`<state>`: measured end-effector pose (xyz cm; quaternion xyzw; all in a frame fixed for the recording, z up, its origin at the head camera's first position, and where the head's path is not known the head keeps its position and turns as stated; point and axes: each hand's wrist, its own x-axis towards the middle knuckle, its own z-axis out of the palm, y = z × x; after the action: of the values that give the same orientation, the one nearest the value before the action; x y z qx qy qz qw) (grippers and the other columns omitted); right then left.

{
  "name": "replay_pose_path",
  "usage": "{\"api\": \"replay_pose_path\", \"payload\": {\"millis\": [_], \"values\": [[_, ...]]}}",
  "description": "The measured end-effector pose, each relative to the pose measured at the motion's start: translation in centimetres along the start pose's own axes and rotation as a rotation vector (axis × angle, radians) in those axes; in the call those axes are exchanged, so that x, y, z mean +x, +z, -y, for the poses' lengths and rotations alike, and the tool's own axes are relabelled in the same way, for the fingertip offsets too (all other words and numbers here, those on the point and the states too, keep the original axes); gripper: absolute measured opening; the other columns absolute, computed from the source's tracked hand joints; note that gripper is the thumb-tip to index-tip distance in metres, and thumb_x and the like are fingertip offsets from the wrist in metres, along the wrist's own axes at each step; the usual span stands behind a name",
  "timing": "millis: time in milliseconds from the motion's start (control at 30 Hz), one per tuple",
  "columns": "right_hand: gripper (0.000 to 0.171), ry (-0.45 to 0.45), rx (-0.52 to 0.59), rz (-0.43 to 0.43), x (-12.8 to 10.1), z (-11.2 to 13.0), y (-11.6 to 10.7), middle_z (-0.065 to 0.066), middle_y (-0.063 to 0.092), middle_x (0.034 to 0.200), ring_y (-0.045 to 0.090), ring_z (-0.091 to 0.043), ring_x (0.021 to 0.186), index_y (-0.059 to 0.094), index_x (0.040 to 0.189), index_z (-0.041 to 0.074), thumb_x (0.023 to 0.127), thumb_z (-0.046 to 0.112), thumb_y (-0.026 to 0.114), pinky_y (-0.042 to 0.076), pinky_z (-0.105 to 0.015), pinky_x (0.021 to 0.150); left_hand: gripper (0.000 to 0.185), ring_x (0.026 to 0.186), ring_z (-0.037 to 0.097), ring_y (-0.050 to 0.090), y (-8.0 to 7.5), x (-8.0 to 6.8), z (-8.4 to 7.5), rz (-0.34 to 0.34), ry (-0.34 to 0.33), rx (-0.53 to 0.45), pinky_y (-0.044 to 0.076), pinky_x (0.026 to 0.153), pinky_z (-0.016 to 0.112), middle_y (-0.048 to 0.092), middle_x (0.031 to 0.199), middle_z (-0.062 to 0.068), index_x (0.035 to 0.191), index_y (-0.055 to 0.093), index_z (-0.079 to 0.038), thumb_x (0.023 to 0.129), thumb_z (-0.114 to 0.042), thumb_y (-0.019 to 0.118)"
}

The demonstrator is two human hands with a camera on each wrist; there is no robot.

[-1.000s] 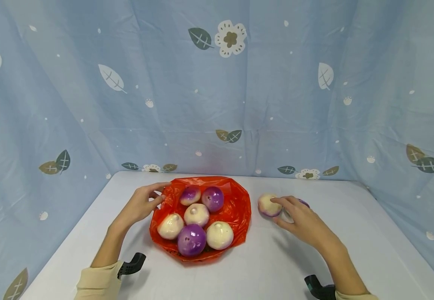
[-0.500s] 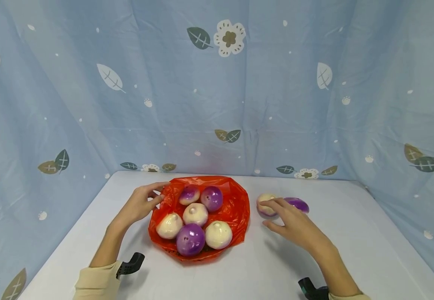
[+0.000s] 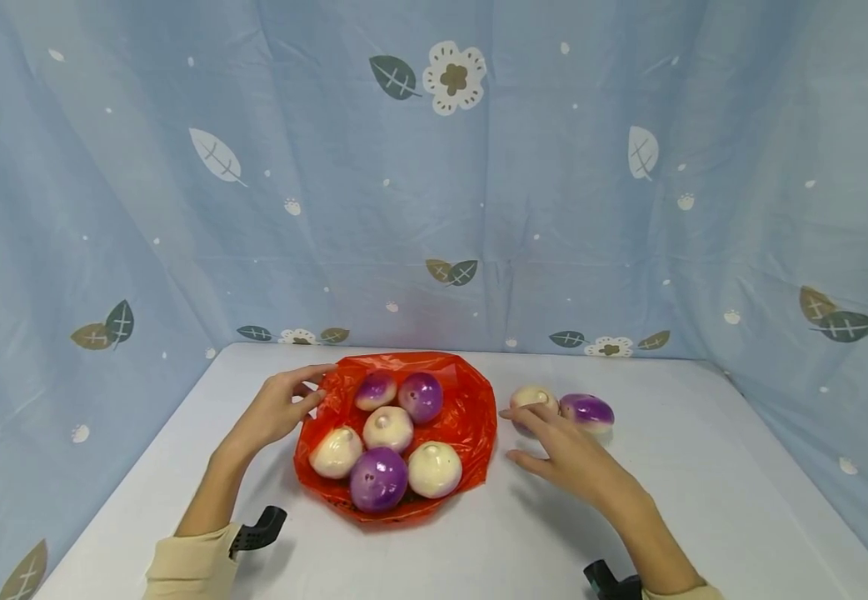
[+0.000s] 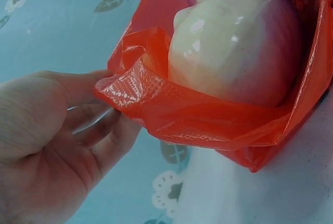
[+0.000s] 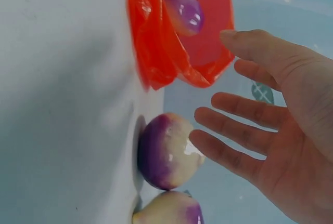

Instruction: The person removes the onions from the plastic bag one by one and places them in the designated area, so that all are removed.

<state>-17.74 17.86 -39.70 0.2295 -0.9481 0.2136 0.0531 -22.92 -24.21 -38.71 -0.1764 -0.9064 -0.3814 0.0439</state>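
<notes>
A red plastic bag (image 3: 471, 417) lies open on the white table (image 3: 704, 500) with several white-and-purple turnips (image 3: 378, 478) inside. My left hand (image 3: 312, 390) pinches the bag's left rim; the left wrist view shows the rim (image 4: 136, 90) between thumb and fingers, with a pale turnip (image 4: 234, 42) just behind. Two turnips lie right of the bag, one pale (image 3: 533, 397) and one purple-topped (image 3: 587, 410). My right hand (image 3: 521, 435) hovers beside them with fingers spread and holds nothing. In the right wrist view its fingertips (image 5: 200, 138) are very close to the nearer turnip (image 5: 164, 151).
A blue curtain (image 3: 434, 167) printed with leaves and flowers walls in the table at the back and on both sides. Bare tabletop stretches in front of the bag and to the right of the loose turnips. Black wrist mounts (image 3: 257, 532) show at both forearms.
My right hand has drawn back left and toward me off the two loose turnips, uncovering the purple-topped one. The left hand keeps its hold on the bag rim.
</notes>
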Motion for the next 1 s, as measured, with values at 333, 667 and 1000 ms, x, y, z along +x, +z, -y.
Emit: {"api": "replay_pose_path", "payload": {"millis": [333,667,1000], "values": [[0.057,-0.053,-0.011,-0.008,0.1,0.6,0.6,-0.004,0.060,0.135,0.062,-0.023,0.119,0.056,0.135,0.024,0.083,0.033,0.078,0.055,-0.045,0.094,0.043,0.085,0.023,0.069,0.0,0.0,0.0,-0.001,0.006,-0.002,0.057,0.060,0.021,0.067,0.114,0.020,0.137,0.057,-0.008,0.094,-0.001,0.060],[0.057,-0.061,0.020,0.032,0.3,1.6,1.4,-0.001,0.060,0.128,0.062,-0.020,0.116,0.057,0.132,0.024,0.081,0.030,0.080,0.060,-0.036,0.083,0.043,0.085,0.025,0.069,0.0,0.0,-0.1,0.005,0.002,-0.021,0.057,0.059,0.021,0.066,0.114,0.022,0.137,0.056,-0.006,0.094,0.000,0.059],[0.055,-0.107,0.028,0.051,0.1,2.2,1.9,0.000,0.058,0.131,0.060,-0.021,0.120,0.055,0.135,0.025,0.085,0.034,0.076,0.059,-0.040,0.088,0.044,0.086,0.025,0.069,0.0,0.0,0.0,0.005,-0.007,-0.021,0.058,0.061,0.022,0.066,0.115,0.021,0.137,0.056,-0.007,0.094,0.000,0.060]]}}
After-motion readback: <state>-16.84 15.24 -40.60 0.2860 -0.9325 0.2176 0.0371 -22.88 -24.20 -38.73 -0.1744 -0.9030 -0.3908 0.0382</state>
